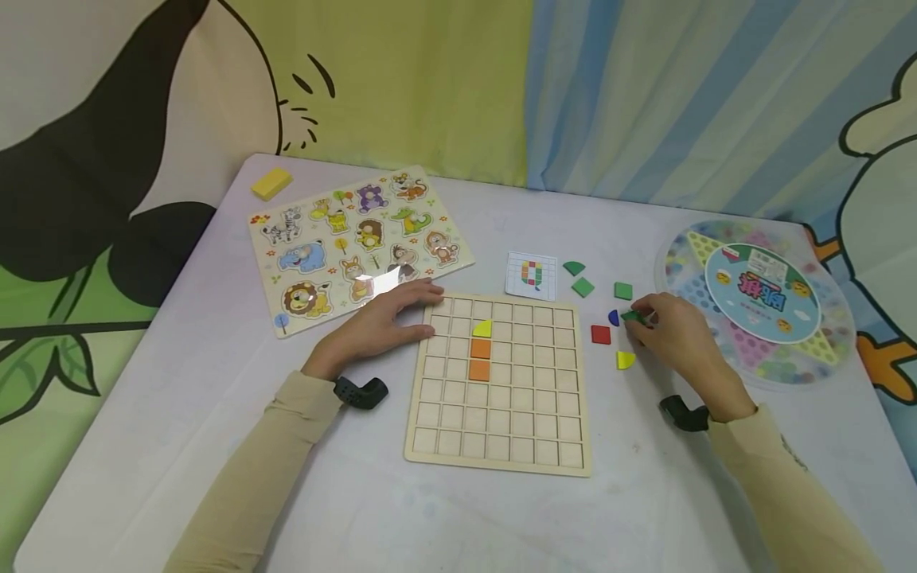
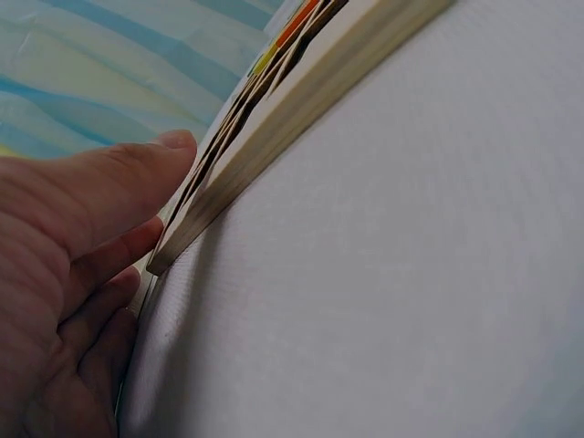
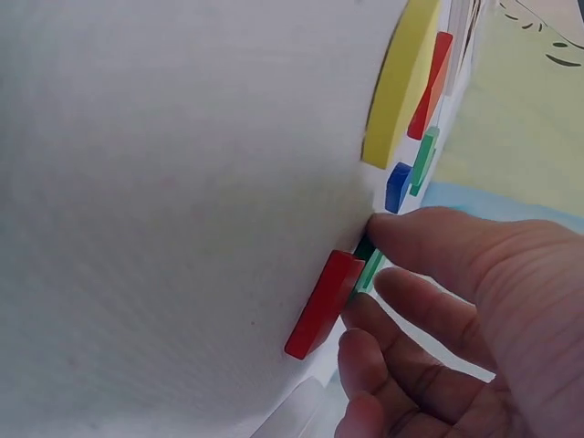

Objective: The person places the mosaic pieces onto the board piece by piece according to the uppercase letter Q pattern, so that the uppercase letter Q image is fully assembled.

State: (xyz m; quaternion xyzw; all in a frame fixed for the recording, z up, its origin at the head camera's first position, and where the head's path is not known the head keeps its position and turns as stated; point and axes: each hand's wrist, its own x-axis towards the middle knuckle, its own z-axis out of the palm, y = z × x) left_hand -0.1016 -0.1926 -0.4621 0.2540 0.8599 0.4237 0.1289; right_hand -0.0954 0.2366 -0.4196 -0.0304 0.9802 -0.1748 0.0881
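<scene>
A wooden grid board (image 1: 501,414) lies in front of me with a yellow quarter-round piece (image 1: 482,328) and two orange squares (image 1: 480,358) in its cells. My left hand (image 1: 401,318) rests flat on the table, its fingers touching the board's top-left corner; the left wrist view shows the hand (image 2: 91,237) against the board's edge (image 2: 274,128). Right of the board, my right hand (image 1: 641,321) pinches a small green piece (image 1: 632,317) between thumb and forefinger, low over the table. The right wrist view shows that green piece (image 3: 368,266) between the fingertips (image 3: 401,233).
Loose pieces lie beside the right hand: a red square (image 1: 600,334), a blue piece (image 1: 613,317), a yellow quarter-round (image 1: 626,360) and three green pieces (image 1: 583,287). A pattern card (image 1: 531,275), an animal puzzle (image 1: 358,243), a yellow block (image 1: 271,184) and a round game box (image 1: 755,302) sit around.
</scene>
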